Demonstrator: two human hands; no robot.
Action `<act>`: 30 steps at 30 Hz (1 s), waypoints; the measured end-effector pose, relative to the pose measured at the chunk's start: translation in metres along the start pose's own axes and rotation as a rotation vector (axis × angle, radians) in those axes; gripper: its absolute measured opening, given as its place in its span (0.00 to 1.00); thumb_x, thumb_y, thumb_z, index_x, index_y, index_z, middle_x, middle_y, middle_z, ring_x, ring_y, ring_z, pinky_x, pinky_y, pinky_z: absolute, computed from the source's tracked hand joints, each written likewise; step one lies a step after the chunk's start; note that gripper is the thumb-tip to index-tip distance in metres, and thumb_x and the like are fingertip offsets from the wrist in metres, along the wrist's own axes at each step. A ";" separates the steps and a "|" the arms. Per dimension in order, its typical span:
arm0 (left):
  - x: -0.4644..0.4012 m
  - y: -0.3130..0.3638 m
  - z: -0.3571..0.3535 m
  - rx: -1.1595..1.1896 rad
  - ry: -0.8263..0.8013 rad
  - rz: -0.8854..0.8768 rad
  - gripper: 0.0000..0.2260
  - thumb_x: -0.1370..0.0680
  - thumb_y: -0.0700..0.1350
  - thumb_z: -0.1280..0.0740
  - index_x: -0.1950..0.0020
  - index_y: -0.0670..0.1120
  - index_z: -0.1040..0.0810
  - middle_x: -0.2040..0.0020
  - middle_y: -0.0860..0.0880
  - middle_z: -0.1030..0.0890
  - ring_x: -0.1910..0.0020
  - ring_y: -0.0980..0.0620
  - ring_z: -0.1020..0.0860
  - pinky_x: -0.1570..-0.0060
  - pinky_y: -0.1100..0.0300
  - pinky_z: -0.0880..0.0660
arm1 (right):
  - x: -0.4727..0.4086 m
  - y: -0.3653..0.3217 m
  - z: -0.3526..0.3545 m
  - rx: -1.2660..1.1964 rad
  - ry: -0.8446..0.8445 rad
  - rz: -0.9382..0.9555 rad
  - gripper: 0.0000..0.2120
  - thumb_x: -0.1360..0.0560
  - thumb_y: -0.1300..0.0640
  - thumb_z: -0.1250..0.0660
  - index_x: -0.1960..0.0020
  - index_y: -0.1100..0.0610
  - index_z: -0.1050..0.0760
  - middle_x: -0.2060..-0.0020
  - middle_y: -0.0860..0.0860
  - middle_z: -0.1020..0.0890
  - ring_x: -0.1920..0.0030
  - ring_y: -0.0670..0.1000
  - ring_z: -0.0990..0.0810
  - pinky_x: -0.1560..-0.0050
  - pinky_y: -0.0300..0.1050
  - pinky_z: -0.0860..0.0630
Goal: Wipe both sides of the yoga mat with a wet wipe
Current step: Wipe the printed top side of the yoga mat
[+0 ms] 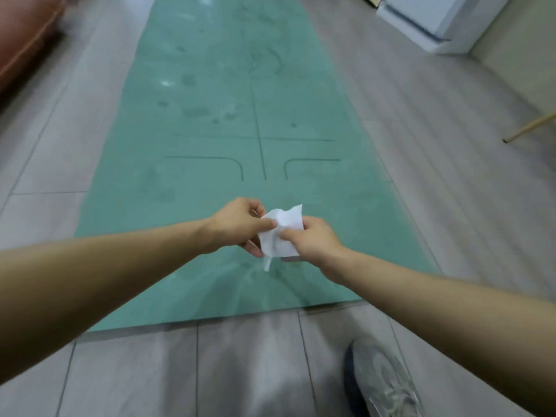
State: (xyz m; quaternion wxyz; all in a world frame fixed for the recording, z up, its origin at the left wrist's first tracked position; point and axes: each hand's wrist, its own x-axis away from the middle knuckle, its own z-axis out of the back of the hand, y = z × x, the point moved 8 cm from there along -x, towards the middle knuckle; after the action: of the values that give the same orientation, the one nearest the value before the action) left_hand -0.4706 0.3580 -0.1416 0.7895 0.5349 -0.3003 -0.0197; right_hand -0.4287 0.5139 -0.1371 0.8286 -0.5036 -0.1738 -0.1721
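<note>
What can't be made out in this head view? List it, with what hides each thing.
- Mat: far end cut off by the top edge; underside hidden against the floor.
- Wipe: partly covered by the fingers of the left hand and right hand; whether it is wet cannot be told.
- Shoe: blurred, cut off by the bottom edge.
- Sofa: cut off by the left edge.

One green yoga mat (210,130) on the floor. One white wet wipe (281,233), two hands on it: left hand (237,225), right hand (313,240). One grey shoe (382,383), one white cabinet (436,19), one wooden leg (529,127), one reddish-brown sofa (27,34).
</note>
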 end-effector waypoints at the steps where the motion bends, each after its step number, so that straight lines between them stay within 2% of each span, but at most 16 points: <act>1: -0.011 0.006 -0.003 -0.083 -0.002 -0.027 0.07 0.19 0.44 0.28 0.49 0.41 0.23 0.58 0.43 0.15 0.62 0.46 0.15 0.63 0.53 0.16 | -0.010 0.008 0.003 -0.048 -0.015 -0.021 0.07 0.22 0.57 0.27 0.44 0.55 0.16 0.52 0.51 0.12 0.51 0.54 0.13 0.51 0.53 0.14; 3: -0.032 0.019 -0.001 -0.391 0.022 -0.099 0.03 0.21 0.46 0.28 0.51 0.49 0.21 0.57 0.49 0.16 0.60 0.49 0.17 0.65 0.61 0.23 | -0.036 0.022 0.015 0.014 -0.024 -0.025 0.13 0.26 0.48 0.23 0.48 0.57 0.16 0.54 0.50 0.12 0.54 0.52 0.14 0.54 0.50 0.18; 5: -0.050 0.024 0.005 -0.684 0.045 -0.121 0.02 0.22 0.48 0.30 0.52 0.54 0.22 0.57 0.54 0.18 0.58 0.50 0.19 0.65 0.61 0.29 | -0.061 0.029 0.023 0.081 -0.073 -0.014 0.20 0.31 0.42 0.26 0.51 0.59 0.18 0.53 0.55 0.13 0.56 0.53 0.16 0.54 0.49 0.22; 7: -0.063 0.021 0.013 -0.858 0.060 -0.094 0.01 0.21 0.50 0.32 0.51 0.55 0.22 0.57 0.56 0.18 0.58 0.50 0.20 0.63 0.59 0.28 | -0.085 0.032 0.029 0.116 -0.134 0.001 0.23 0.30 0.39 0.32 0.47 0.57 0.19 0.48 0.55 0.14 0.49 0.55 0.15 0.45 0.52 0.19; 8: -0.069 0.018 0.017 -0.930 0.068 -0.072 0.03 0.21 0.50 0.33 0.49 0.55 0.22 0.55 0.56 0.17 0.57 0.49 0.21 0.60 0.58 0.26 | -0.097 0.034 0.033 0.146 -0.157 0.010 0.22 0.27 0.40 0.33 0.44 0.56 0.20 0.45 0.54 0.14 0.45 0.56 0.16 0.41 0.55 0.19; 10: -0.081 0.014 0.026 -1.038 0.079 -0.011 0.07 0.21 0.52 0.34 0.44 0.55 0.22 0.50 0.55 0.17 0.53 0.49 0.22 0.53 0.56 0.24 | -0.125 0.039 0.042 0.167 -0.181 0.010 0.16 0.21 0.46 0.34 0.40 0.56 0.20 0.43 0.53 0.15 0.43 0.57 0.16 0.38 0.55 0.20; 12: -0.092 0.013 0.030 -1.099 0.073 0.053 0.10 0.21 0.53 0.34 0.40 0.54 0.23 0.46 0.52 0.17 0.49 0.47 0.21 0.48 0.54 0.22 | -0.155 0.046 0.058 0.105 -0.138 -0.008 0.09 0.18 0.54 0.35 0.47 0.58 0.19 0.49 0.52 0.15 0.48 0.56 0.16 0.45 0.49 0.19; 14: -0.099 0.013 0.025 -1.133 0.065 0.086 0.12 0.21 0.53 0.34 0.38 0.54 0.24 0.42 0.50 0.19 0.44 0.45 0.20 0.45 0.51 0.21 | -0.183 0.052 0.078 -0.045 -0.020 -0.046 0.08 0.18 0.60 0.36 0.53 0.57 0.20 0.56 0.52 0.18 0.54 0.53 0.21 0.55 0.45 0.25; 15: -0.101 0.014 0.020 -1.149 0.060 0.087 0.13 0.21 0.54 0.34 0.36 0.54 0.25 0.40 0.50 0.20 0.42 0.45 0.21 0.45 0.51 0.21 | -0.197 0.055 0.089 -0.151 0.049 -0.067 0.08 0.18 0.61 0.37 0.51 0.58 0.20 0.55 0.53 0.19 0.53 0.53 0.22 0.55 0.45 0.26; 18: -0.106 0.016 0.000 -1.192 0.037 0.067 0.19 0.21 0.56 0.31 0.32 0.53 0.26 0.37 0.50 0.23 0.39 0.45 0.22 0.46 0.51 0.22 | -0.225 0.056 0.138 -0.367 0.305 -0.086 0.14 0.18 0.59 0.39 0.36 0.60 0.19 0.44 0.57 0.16 0.44 0.58 0.17 0.40 0.53 0.19; 19: -0.108 0.017 -0.006 -1.209 0.029 0.059 0.21 0.21 0.58 0.30 0.31 0.53 0.27 0.37 0.50 0.24 0.38 0.45 0.22 0.46 0.51 0.22 | -0.231 0.052 0.162 -0.336 0.413 -0.049 0.15 0.18 0.59 0.39 0.35 0.60 0.20 0.41 0.58 0.16 0.41 0.61 0.17 0.38 0.54 0.20; 21: -0.115 0.021 -0.015 -1.249 0.008 0.044 0.27 0.23 0.61 0.29 0.28 0.53 0.30 0.35 0.50 0.26 0.36 0.46 0.25 0.45 0.51 0.22 | -0.233 0.039 0.211 -0.087 0.644 0.089 0.16 0.16 0.61 0.42 0.33 0.59 0.21 0.38 0.59 0.16 0.38 0.61 0.19 0.39 0.50 0.23; 23: -0.122 0.029 -0.024 -1.267 -0.019 0.043 0.34 0.26 0.65 0.27 0.25 0.54 0.33 0.34 0.50 0.28 0.34 0.46 0.27 0.42 0.49 0.22 | -0.241 0.032 0.240 0.091 0.750 0.289 0.22 0.16 0.66 0.43 0.24 0.56 0.27 0.28 0.56 0.22 0.29 0.57 0.24 0.31 0.46 0.29; 25: -0.131 0.039 -0.033 -1.312 -0.059 0.051 0.40 0.29 0.69 0.26 0.23 0.54 0.36 0.31 0.50 0.29 0.31 0.46 0.29 0.40 0.48 0.22 | -0.267 0.050 0.232 0.236 0.594 0.402 0.27 0.16 0.66 0.43 0.18 0.56 0.35 0.19 0.55 0.34 0.19 0.54 0.37 0.18 0.45 0.42; 28: -0.146 0.058 -0.040 -1.402 -0.098 0.029 0.46 0.31 0.71 0.25 0.20 0.55 0.40 0.28 0.49 0.31 0.29 0.46 0.29 0.37 0.48 0.24 | -0.310 0.095 0.191 0.682 0.274 0.349 0.27 0.13 0.49 0.46 0.15 0.54 0.44 0.15 0.58 0.49 0.15 0.58 0.51 0.16 0.53 0.54; 30: -0.155 0.067 -0.039 -1.355 -0.069 0.030 0.49 0.32 0.72 0.25 0.19 0.55 0.41 0.26 0.49 0.32 0.28 0.45 0.30 0.36 0.47 0.24 | -0.324 0.095 0.188 0.799 0.241 0.335 0.31 0.14 0.42 0.49 0.14 0.50 0.49 0.15 0.57 0.53 0.15 0.55 0.56 0.16 0.54 0.58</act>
State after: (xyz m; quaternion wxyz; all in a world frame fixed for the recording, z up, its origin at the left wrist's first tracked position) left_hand -0.5982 0.4733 -0.1644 0.9406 -0.0834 -0.2538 -0.2095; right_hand -0.6917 0.7588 -0.2788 0.9888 -0.1416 -0.0452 -0.0123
